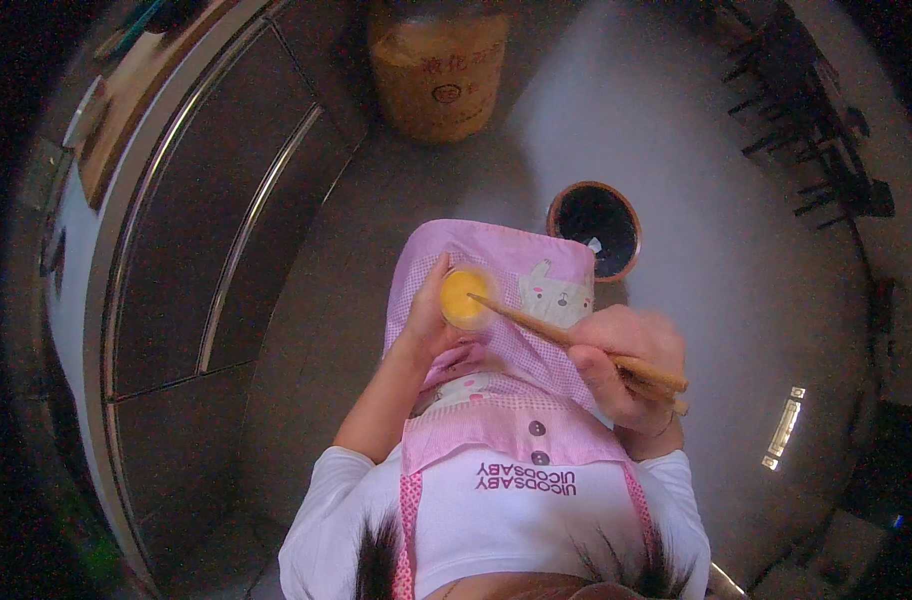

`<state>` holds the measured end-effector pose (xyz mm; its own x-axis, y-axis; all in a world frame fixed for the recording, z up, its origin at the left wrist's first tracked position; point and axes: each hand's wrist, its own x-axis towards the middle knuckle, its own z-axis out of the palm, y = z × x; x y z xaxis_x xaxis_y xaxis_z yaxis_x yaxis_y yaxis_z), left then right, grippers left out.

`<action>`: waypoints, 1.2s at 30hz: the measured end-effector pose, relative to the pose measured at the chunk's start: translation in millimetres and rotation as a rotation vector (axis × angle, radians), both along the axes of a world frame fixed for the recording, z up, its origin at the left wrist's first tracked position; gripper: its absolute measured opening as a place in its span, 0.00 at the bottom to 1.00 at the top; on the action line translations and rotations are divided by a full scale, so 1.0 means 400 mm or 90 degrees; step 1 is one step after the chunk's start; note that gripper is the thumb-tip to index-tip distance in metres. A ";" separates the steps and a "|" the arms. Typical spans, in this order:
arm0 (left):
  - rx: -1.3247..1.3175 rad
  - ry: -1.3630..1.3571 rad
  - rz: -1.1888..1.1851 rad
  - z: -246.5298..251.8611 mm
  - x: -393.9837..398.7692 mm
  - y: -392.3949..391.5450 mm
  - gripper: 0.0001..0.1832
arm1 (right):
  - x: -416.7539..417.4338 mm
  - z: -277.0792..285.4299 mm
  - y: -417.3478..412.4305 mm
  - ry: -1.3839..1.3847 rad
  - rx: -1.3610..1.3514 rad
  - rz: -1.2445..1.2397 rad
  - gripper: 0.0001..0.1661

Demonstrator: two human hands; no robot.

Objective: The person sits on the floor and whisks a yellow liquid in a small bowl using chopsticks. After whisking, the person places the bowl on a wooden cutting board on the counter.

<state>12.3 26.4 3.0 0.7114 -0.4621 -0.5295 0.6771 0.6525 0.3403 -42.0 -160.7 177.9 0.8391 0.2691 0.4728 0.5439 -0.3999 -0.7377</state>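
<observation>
My left hand [432,315] is wrapped around the side of a small clear cup [490,306] in front of my lap. A smooth yellow substance [463,294], which looks like beaten egg, shows inside it. Between the fingers of my right hand [632,356] is a pair of wooden chopsticks [534,324]. Their tips reach over the cup's rim and point into the yellow, though I cannot tell how deep. The rear ends stick out past my right hand, slightly apart. Beneath both hands lies a pink checked apron [501,244] with animal faces on it.
A round trash bin [602,217] with a dark liner stands just beyond my right knee. Farther off is a yellowish gas cylinder [441,82] bearing writing. Dark cabinets [200,225] with metal trim run along the left under a counter. Dark furniture [808,120] stands at the far right.
</observation>
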 end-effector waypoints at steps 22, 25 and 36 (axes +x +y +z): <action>0.036 -0.061 -0.017 0.005 -0.001 -0.004 0.20 | 0.006 -0.102 -0.002 0.116 0.214 -0.075 0.02; 0.027 -0.078 0.009 -0.019 0.004 -0.001 0.21 | -0.003 -0.074 -0.007 0.080 0.151 -0.079 0.02; 0.059 -0.069 -0.035 0.019 -0.003 0.000 0.20 | 0.005 -0.160 0.009 0.268 0.343 -0.091 0.05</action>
<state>11.1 26.3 10.5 0.7415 -0.4552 -0.4929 0.6672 0.5777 0.4702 -39.9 -157.2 114.1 0.9900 -0.0383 0.1358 0.1372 0.0353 -0.9899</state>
